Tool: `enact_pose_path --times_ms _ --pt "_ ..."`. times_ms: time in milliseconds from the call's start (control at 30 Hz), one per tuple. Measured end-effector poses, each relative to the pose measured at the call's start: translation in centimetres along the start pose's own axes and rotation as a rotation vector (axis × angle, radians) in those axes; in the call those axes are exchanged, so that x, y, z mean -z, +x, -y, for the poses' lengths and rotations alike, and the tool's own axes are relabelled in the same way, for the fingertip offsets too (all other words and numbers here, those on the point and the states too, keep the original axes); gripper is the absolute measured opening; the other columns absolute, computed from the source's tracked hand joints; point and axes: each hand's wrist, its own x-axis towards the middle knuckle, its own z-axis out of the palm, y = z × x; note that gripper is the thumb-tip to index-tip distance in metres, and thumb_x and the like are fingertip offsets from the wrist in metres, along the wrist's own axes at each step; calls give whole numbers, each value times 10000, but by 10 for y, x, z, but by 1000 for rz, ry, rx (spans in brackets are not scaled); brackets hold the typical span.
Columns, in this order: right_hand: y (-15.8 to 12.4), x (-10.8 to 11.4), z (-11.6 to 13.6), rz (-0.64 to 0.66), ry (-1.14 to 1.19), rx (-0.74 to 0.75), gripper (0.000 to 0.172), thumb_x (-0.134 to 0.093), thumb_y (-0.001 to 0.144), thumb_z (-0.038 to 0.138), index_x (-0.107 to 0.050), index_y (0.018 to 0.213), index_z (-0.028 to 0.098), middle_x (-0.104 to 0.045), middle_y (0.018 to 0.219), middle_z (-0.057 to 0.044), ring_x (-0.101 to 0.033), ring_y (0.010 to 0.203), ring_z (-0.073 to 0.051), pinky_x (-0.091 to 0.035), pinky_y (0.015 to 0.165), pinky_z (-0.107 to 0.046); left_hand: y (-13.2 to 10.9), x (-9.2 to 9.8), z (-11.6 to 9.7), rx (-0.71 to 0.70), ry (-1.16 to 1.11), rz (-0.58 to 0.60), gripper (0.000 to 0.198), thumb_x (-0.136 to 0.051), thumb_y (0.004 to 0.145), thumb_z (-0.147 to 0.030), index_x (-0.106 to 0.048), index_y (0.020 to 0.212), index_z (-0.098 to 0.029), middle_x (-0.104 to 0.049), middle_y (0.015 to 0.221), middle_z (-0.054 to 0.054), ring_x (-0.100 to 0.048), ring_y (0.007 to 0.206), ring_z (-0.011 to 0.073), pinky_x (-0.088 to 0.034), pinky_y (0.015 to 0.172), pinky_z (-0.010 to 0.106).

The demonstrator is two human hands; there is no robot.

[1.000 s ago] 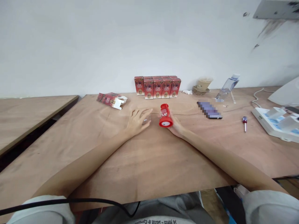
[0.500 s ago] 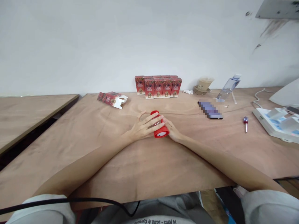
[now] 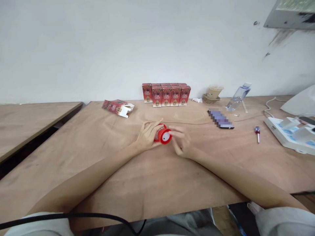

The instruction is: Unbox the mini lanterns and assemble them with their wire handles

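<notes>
A small red lantern-shaped toy lies tilted on its side over the wooden table, its round base turned toward me. My left hand wraps around its body from the left. My right hand is just right of the base, fingers curled, fingertips touching or nearly touching the base's white centre. A row of several red boxes stands against the wall behind. An opened red-and-white box lies on its side at the back left.
A phone, a small red-handled screwdriver, a tipped clear bottle and a brown cup sit to the right. A white power strip with plugs is at the far right. A second table stands left across a gap.
The toy went from my right hand, held upright, over to my left hand and was tipped on its side. My right hand let go of the body and moved to the base.
</notes>
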Motion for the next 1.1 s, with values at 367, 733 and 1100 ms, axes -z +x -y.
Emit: enact_pose_path --times_ms 367,733,1100 --pt "3 1 -11 140 -122 39 516 -578 829 183 -434 1323 224 -532 1237 -142 -529 1141 -239 -486 945 -415 -2 -3 2 20 48 -60 592 -562 806 -386 -361 1319 -170 -664 1067 124 -647 926 240 -401 837 394" --pt "4 4 -22 51 -27 -124 309 -417 915 125 -592 1149 226 -649 1072 -96 -626 1026 -162 -530 890 -322 6 8 -3 48 90 -110 431 -625 791 -294 -519 1191 -173 -693 1031 101 -657 900 202 -407 778 328" --pt "2 5 -36 35 -194 195 203 -504 854 63 -628 991 148 -714 867 -109 -681 825 -177 -572 754 -304 3 6 -3 43 40 -51 384 -594 776 -339 -556 1114 -162 -706 995 105 -676 863 202 -443 745 315"
